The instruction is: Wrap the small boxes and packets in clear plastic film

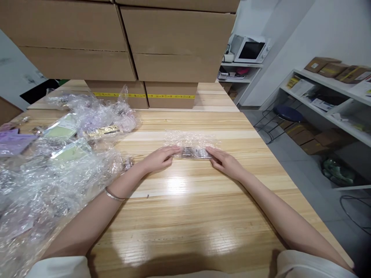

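Note:
A small dark item with a pale label [194, 152] lies in clear bubble wrap [188, 137] on the wooden table. At its left end, my left hand [159, 159] is closed on the wrap, with the fingertips on top and the thumb lower down. My right hand [225, 162] grips the right end in the same way, its fingers close together. The far part of the wrap spreads flat beyond both hands. What the item inside is, I cannot make out through the plastic.
Crumpled clear-wrapped packets [66, 177] heap along the table's left side, some with pale green or purple contents. Stacked cardboard boxes [174, 46] stand at the back. To the right are a stool [288, 113], shelves [324, 83] and a microwave [249, 49].

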{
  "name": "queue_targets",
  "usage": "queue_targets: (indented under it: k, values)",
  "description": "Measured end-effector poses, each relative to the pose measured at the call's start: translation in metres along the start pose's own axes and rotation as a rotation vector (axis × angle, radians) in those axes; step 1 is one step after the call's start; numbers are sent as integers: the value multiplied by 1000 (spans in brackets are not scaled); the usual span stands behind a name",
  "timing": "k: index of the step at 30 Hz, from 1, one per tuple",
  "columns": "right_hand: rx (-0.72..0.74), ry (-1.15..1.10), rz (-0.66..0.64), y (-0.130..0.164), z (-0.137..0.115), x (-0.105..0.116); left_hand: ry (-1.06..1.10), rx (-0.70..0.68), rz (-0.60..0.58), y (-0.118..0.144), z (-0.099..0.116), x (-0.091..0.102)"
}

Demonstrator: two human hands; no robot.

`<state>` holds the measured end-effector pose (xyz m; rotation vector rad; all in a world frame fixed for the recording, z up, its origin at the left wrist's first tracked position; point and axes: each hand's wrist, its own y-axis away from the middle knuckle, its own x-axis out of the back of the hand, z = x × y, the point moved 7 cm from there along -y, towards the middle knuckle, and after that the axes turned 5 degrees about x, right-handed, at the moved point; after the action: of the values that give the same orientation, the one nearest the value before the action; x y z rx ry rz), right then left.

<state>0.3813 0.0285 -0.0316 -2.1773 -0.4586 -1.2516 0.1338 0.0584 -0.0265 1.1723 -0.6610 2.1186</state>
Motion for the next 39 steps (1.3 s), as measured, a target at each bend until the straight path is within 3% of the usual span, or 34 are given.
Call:
queue_targets:
  k: [7,12,17,21,29,34,39]
  values:
    - [-40,23,8,3,9,1,30,20,96,1,-11,7]
    - [-113,-118,31,6,18,5,173,100,184,4,-22,23]
    - [-311,-330,192,11,34,10,434,317,249,10,-39,27]
    - [-379,-414,304,13,40,10,475,363,262,10,-41,25]
    - [-409,-158,300,16,35,13,360,412,313,9,-40,28]
    - [-402,-120,324,15,36,15,83,415,304,11,-32,26]
    - [-331,51,406,15,30,24,-312,239,573,16,0,41]
